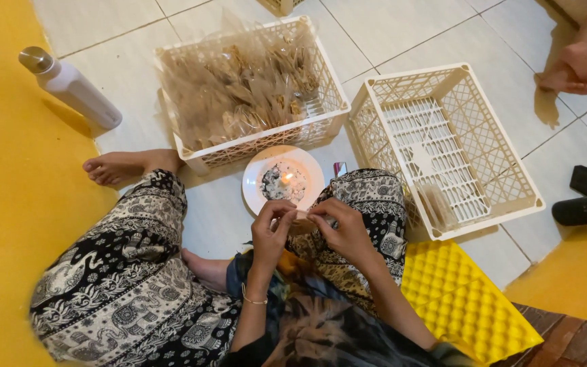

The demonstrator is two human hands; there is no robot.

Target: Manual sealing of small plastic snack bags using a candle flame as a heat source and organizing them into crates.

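Two hands meet over the person's lap in the head view, just in front of a white plate [256,178] that carries a small lit candle [286,178]. The left hand [271,231] and the right hand [344,228] each pinch one end of a small clear packet [301,219], thumbs and forefingers closed on it, the other fingers curled loosely. The packet sits between the two sets of fingertips, near the flame but apart from it. It looks light, thin and crinkly, its film probably slippery and quick to melt, so it seems best held by its top edge, away from the brittle contents.

Behind the plate a white crate [321,109] is heaped with clear bags of brownish snacks. To the right a second white crate [443,146] holds only a few packets in its near corner. A yellow foam pad [467,299] lies beside the knee, and a pale bottle [76,88] lies on the floor. Another person's foot [582,64] shows at the upper right.
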